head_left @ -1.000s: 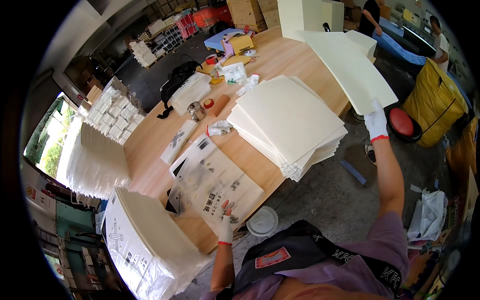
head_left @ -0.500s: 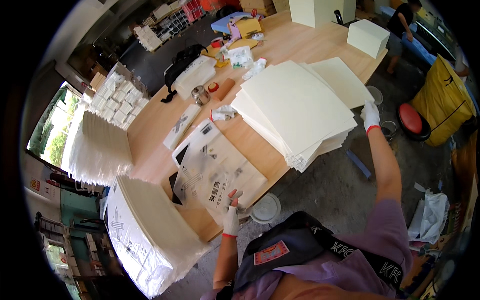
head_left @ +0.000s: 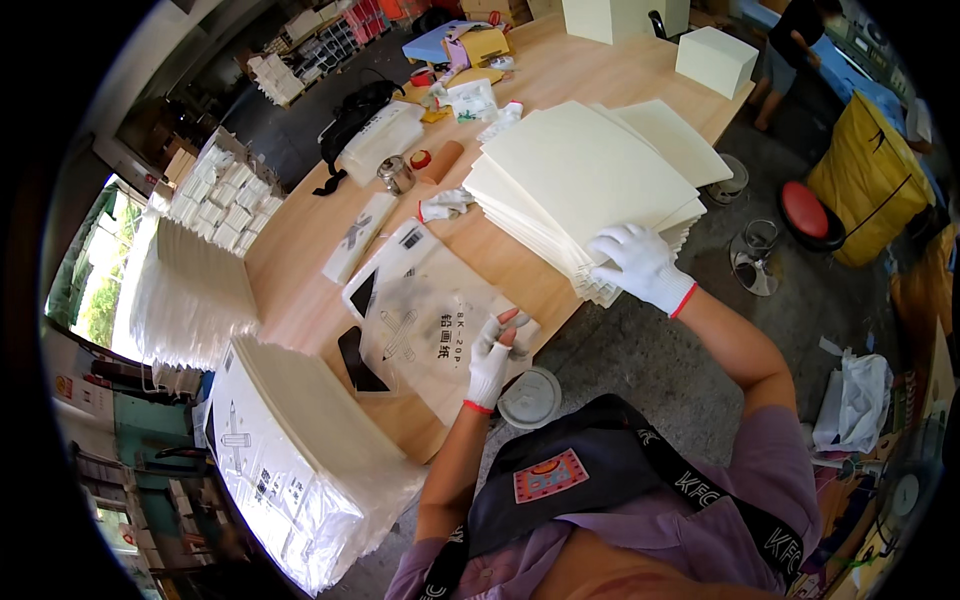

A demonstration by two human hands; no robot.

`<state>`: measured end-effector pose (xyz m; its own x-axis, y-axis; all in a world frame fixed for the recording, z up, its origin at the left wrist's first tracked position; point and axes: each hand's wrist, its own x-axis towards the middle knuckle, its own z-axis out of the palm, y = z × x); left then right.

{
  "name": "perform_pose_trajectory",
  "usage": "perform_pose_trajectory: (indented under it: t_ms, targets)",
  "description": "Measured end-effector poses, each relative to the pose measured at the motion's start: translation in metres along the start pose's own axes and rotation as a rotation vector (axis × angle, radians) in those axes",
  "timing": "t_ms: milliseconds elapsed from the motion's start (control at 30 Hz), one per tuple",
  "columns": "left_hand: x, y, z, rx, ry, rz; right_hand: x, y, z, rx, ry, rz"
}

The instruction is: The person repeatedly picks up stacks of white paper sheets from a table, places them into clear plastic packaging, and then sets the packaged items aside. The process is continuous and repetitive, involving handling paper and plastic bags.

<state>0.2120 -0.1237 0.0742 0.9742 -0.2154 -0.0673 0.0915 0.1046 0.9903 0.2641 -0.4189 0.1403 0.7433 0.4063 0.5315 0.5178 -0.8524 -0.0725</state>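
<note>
My right hand (head_left: 640,266), in a white glove with a red cuff, lies with fingers stretched at the near right corner of a tall stack of cream paper sheets (head_left: 590,165). The sheets are slightly fanned along the near edge. My left hand (head_left: 489,362), gloved with some fingertips bare, is held at the near right edge of a pile of clear printed plastic bags (head_left: 425,300). Its fingers are apart, and I see nothing gripped in them. More cream sheets (head_left: 680,140) jut out behind the stack.
Wrapped paper packs (head_left: 300,450) stand at the table's left end, another tall stack (head_left: 190,290) beyond. A metal cup (head_left: 396,176), a loose glove (head_left: 445,204) and a long white box (head_left: 360,237) lie mid-table. Below the edge are a bucket (head_left: 532,397) and a red stool (head_left: 804,210).
My right hand has moved left and nearer, from the far sheets' corner to the main stack's near corner. My left hand has shifted up and right along the bags.
</note>
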Motion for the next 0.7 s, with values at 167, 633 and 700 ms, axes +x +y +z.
perform_pose_trajectory:
  t_ms: [167,633,700]
  targets:
    - [0.035,0.010,0.026,-0.082,-0.205,-0.068,0.006,0.008,-0.008,-0.078,0.075,-0.133]
    - [0.001,0.019,-0.068,-0.168,-0.105,-0.343,-0.075,-0.058,-0.021,1.474,0.035,0.899]
    - [0.001,0.044,-0.042,0.265,-0.115,-0.341,-0.091,-0.058,0.023,1.682,0.039,0.855]
